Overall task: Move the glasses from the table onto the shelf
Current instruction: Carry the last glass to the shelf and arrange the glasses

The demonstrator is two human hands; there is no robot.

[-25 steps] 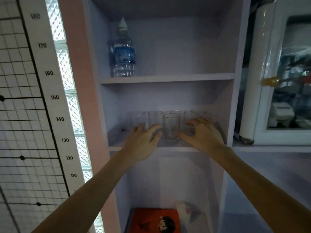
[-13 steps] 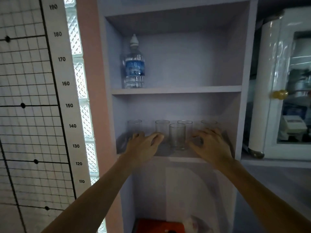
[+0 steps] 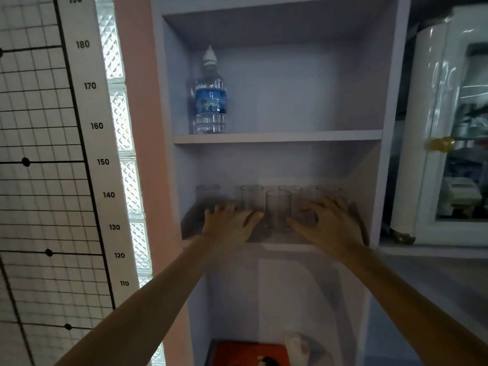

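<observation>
Both hands reaching into the middle shelf [image 3: 277, 240] right now. Left hand [image 3: 229, 225] hovering palm-down, grip loose and holding nothing, thumb tip just beside the front glass [image 3: 278, 213]. Right hand [image 3: 328, 223] spread open on the other side, fingers curled near it. Four more glasses [image 3: 252, 196] lining up behind. Water bottle [image 3: 210, 96] sitting one shelf up.
</observation>
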